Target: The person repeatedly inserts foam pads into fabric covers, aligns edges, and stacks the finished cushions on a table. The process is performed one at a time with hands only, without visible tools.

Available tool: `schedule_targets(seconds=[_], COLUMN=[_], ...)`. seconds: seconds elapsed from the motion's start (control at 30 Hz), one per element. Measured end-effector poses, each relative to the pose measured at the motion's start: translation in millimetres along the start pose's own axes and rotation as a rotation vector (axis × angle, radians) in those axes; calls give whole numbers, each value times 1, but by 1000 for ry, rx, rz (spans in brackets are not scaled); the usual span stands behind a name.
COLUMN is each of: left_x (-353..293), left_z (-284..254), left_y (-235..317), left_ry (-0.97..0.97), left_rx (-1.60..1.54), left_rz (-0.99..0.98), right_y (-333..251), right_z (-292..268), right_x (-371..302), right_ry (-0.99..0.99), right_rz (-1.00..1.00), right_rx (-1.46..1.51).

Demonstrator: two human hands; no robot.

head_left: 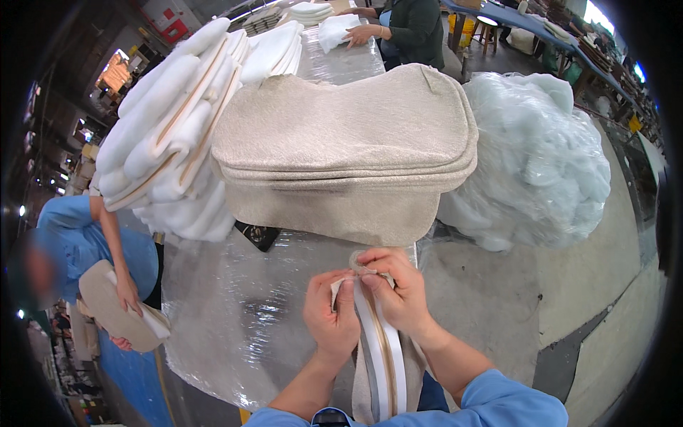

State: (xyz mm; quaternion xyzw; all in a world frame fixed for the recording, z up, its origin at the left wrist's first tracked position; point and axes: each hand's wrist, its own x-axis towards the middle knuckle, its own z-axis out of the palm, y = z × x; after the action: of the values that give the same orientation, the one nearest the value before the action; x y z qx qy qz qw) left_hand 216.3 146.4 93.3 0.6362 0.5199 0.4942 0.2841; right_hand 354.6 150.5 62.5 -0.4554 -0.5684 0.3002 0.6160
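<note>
My left hand (pixel 331 317) and my right hand (pixel 400 290) meet over the table's near edge. Both are closed, pinching the upper end of a beige fabric cushion cover (pixel 362 384). White padding edges (pixel 397 370) with a tan layer between them run lengthwise along the cover and hang down toward me. A small curl of beige fabric (pixel 358 260) stands up between my fingertips. Just beyond my hands lies a stack of beige cushion covers (pixel 348 121), its lowest piece spreading toward me.
Folded white padding (pixel 167 107) is piled at the left, beside a small black item (pixel 257 235). Plastic film covers the table (pixel 235 306). A large bundle of white fibre (pixel 541 156) bulges at the right. One co-worker (pixel 107 242) holds a beige piece; another (pixel 413 32) handles padding at the far end.
</note>
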Motion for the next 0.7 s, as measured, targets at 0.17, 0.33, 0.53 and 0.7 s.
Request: schedule_targets(seconds=[0.17,0.33,0.53,0.7], left_x=[-6,-10,-9,-9], left_z=[3,4,-7,-26], left_y=[12,26,18,25], left_ry=[30,-23,-79,-51], left_rx=[121,113,109,162], left_rz=[22,90,140,81], right_y=[8,10,14,-12], right_z=[12,8,-4,-22], right_x=[-14,-27,-13,30], right_ry=[99,178,8,-252], right_rz=[-34,-12,-124,-160], right_rx=[135,223,60,-75])
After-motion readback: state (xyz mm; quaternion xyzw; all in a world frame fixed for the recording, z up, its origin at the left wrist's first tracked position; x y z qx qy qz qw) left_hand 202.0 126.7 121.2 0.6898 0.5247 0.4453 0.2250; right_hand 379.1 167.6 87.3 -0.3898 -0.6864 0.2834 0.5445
